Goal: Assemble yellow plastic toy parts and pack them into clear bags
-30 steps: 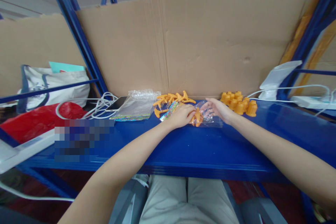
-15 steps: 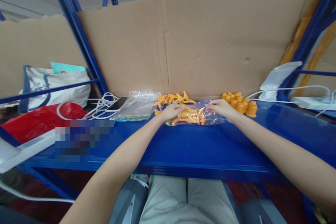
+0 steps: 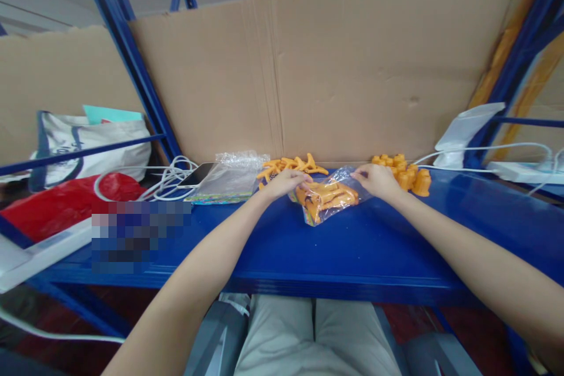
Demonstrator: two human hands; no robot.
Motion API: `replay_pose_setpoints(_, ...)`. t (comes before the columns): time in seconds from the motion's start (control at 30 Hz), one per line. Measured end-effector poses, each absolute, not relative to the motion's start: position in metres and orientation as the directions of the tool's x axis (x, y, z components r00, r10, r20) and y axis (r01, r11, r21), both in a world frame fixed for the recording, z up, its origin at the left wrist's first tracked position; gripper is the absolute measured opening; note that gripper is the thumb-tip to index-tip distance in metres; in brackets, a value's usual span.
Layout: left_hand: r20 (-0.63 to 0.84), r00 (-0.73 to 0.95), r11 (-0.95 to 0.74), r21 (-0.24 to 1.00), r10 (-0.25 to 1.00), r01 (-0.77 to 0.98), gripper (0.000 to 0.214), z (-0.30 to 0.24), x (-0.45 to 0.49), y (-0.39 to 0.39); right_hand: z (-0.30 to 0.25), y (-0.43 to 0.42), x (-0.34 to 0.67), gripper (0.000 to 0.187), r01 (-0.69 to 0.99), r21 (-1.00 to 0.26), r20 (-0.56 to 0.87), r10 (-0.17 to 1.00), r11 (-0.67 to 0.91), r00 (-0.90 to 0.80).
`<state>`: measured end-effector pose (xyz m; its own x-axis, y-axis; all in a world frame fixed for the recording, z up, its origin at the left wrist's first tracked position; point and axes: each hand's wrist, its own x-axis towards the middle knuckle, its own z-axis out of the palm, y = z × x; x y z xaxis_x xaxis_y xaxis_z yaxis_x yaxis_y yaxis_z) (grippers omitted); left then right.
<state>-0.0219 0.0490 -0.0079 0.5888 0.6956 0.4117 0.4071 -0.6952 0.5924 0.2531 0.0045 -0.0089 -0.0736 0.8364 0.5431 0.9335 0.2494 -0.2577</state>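
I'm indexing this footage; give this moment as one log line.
left hand: at clear plastic bag, left end | right hand: pinching right end | contents: orange pieces

No words or numbers can be read here. The white cloth bag (image 3: 110,135) on the left has dark, curly marks like letters, but they are too blurry to read. A blue bar (image 3: 88,153) goes across in front. The teal sheet (image 3: 123,114) sticking out has a tiny red mark. The stack of clear bags (image 3: 233,179) and the held clear bag (image 3: 328,197) have bright colours at one end, too blurry to read.
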Motion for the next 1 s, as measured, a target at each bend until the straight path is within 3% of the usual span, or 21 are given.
replay_pose_setpoints(0.2, 0.539, 0.537, -0.761, 0.445, 0.649, 0.473, 0.02, -0.018, -0.019, 0.058, 0.0, -0.003, 0.254, 0.021, 0.965, -0.189, 0.613, 0.789, 0.184, -0.03)
replay_pose_setpoints(0.3, 0.477, 0.545, -0.724, 0.419, 0.689, 0.549, 0.022, -0.023, -0.021, 0.06, 0.011, -0.007, 0.254, 0.026, 0.972, -0.215, 0.588, 0.807, 0.094, 0.052)
replay_pose_setpoints(0.37, 0.409, 0.544, -0.68, 0.406, 0.733, 0.611, 0.021, -0.022, -0.022, 0.056, 0.016, -0.009, 0.256, 0.037, 0.959, -0.27, 0.477, 0.877, 0.083, 0.059)
replay_pose_setpoints(0.5, 0.358, 0.505, -0.61, 0.312, 0.785, 0.728, 0.031, -0.01, -0.02, 0.04, 0.014, -0.009, 0.261, 0.062, 0.879, -0.469, 0.051, 0.996, 0.089, -0.073)
replay_pose_setpoints(0.6, 0.349, 0.429, -0.533, 0.298, 0.833, 0.792, 0.048, -0.003, -0.016, 0.031, 0.008, -0.009, 0.259, 0.064, 0.84, -0.539, -0.07, 0.991, 0.055, -0.11)
replay_pose_setpoints(0.8, 0.362, 0.369, -0.498, 0.386, 0.856, 0.777, 0.039, -0.003, -0.012, 0.028, 0.002, -0.01, 0.246, 0.045, 0.74, -0.67, -0.062, 0.998, -0.055, 0.018)
replay_pose_setpoints(1.0, 0.085, 0.333, -0.295, 0.696, 0.939, 0.655, 0.025, 0.0, -0.006, 0.019, -0.001, -0.013, 0.242, 0.015, 0.472, -0.862, -0.143, 0.982, -0.186, 0.125)
